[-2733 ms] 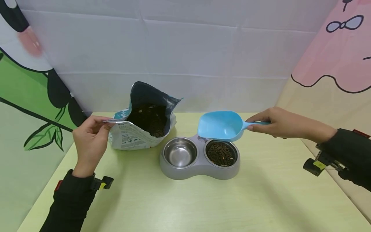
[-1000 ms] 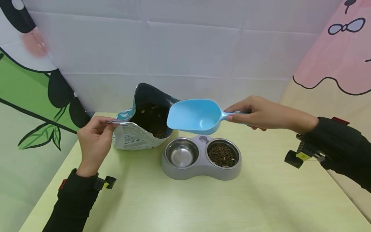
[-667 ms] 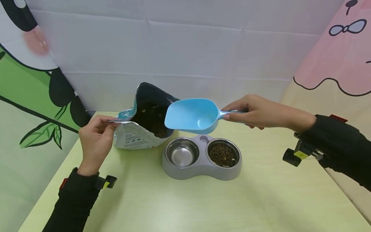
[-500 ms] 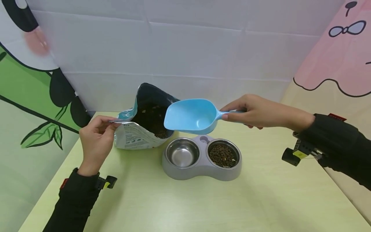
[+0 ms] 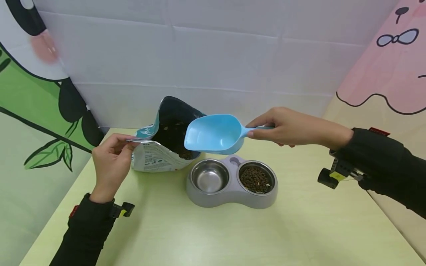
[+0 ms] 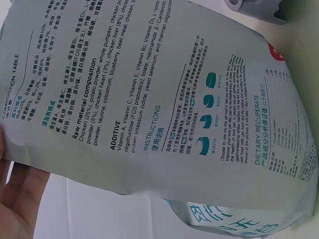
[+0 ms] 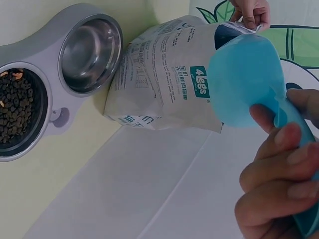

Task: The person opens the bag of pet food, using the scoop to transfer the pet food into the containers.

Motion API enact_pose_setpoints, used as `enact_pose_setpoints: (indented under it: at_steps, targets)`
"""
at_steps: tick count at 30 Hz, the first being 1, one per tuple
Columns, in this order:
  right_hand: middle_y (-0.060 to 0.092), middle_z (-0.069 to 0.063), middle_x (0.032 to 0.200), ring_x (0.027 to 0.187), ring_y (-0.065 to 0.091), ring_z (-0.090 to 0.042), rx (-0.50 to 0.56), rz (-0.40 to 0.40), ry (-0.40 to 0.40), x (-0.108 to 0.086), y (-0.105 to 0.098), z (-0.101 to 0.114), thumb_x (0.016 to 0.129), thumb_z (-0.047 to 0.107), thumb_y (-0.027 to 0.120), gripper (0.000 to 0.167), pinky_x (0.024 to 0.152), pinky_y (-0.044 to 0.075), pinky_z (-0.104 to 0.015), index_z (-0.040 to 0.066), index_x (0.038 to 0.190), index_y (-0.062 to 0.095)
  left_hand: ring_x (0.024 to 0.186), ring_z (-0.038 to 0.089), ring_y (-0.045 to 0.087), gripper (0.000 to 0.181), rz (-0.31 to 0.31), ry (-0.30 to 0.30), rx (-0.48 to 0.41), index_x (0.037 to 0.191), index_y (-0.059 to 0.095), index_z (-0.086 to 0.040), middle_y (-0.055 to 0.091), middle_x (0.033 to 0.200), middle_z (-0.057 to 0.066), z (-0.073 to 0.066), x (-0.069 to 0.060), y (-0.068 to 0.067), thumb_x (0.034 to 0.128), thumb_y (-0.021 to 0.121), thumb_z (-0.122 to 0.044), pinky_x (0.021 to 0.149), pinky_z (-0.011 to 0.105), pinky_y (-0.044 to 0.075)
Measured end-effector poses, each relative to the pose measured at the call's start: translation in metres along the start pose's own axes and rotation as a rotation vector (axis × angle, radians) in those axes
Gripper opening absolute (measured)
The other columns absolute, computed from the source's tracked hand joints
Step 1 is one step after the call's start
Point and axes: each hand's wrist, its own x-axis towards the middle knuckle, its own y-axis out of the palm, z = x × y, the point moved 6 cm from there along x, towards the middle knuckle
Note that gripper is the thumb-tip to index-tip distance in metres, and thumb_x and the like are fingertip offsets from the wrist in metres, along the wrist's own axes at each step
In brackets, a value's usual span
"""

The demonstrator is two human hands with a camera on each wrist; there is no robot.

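At the right edge of the open bag (image 5: 154,157), here's the blue scoop (image 5: 214,135) pointing lengthwise left, handle clasped in my right hand (image 5: 283,126), while my left hand (image 5: 111,160) pinches the bag's left rim.

Blue scoop (image 5: 214,133) moved L vs. earlier: was over kibble bowl (image 5: 274,178), now nr bag (image 5: 154,157) (overlaps it, head view).
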Motion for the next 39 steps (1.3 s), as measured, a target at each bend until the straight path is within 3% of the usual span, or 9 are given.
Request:
enact_pose_setpoints:
  at_steps: [10,26,33,39]
  targets:
    - [0.039,0.0,0.053,0.044,0.037,-0.014,-0.049,0.002,0.02,0.012,0.004,0.012,0.096,0.035,0.056,0.029,0.041,0.037,-0.03,0.023,0.121,0.067,0.072,-0.011,0.058,0.008,0.002,0.006,-0.002,0.092,0.066,0.01,0.058,0.086,-0.029,0.001,0.0,0.0,0.0833,0.065,0.011,0.068,0.009,0.044]
    - [0.043,-0.002,0.052,0.043,0.039,-0.013,-0.173,0.003,0.006,0.028,0.001,0.044,0.097,0.027,0.056,0.028,0.042,0.038,-0.028,0.015,0.12,0.068,0.071,-0.011,0.057,0.009,0.003,0.003,0.011,0.091,0.066,0.009,0.058,0.086,-0.027,0.0,0.001,-0.001,0.0829,0.067,0.009,0.067,0.009,0.043]
    - [0.051,-0.006,0.062,0.047,0.044,-0.016,-0.264,-0.002,0.062,0.037,-0.002,0.056,0.096,0.028,0.057,0.028,0.043,0.039,-0.028,0.014,0.119,0.068,0.072,-0.01,0.057,0.008,0.007,0.015,0.005,0.091,0.066,0.01,0.061,0.086,-0.017,-0.002,0.0,-0.001,0.0827,0.065,0.012,0.068,0.008,0.044]
    - [0.061,-0.005,0.083,0.049,0.045,-0.016,-0.337,0.016,0.117,0.046,-0.002,0.07,0.096,0.031,0.057,0.029,0.044,0.039,-0.026,0.016,0.118,0.068,0.073,-0.012,0.057,0.008,0.006,0.015,0.02,0.09,0.066,0.01,0.066,0.085,-0.003,-0.002,-0.001,-0.001,0.0823,0.066,0.012,0.07,0.009,0.045]
